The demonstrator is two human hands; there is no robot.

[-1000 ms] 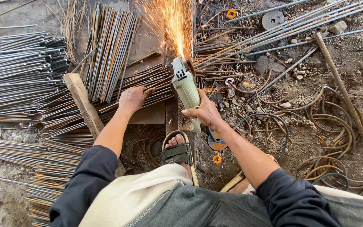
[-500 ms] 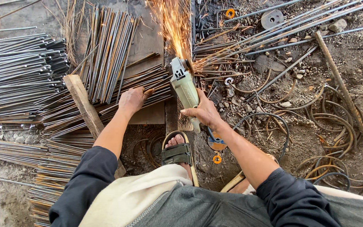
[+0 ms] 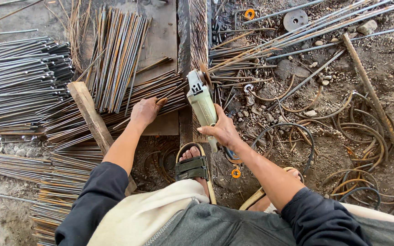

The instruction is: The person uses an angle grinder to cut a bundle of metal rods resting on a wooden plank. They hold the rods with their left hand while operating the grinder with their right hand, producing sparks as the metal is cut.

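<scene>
Green angle grinder point(image 3: 202, 104) (just one) in right hand point(image 3: 223, 130); left hand point(image 3: 145, 111) on rods point(image 3: 115, 109).

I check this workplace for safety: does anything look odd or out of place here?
Yes. The sandalled foot sits with bare toes close below the angle grinder in the right hand, and the left hand presses the rods unprotected.

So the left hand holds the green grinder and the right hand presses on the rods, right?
No, that is swapped. The head view shows the right hand holding the green grinder, and the left hand pressing on the rods.
</scene>
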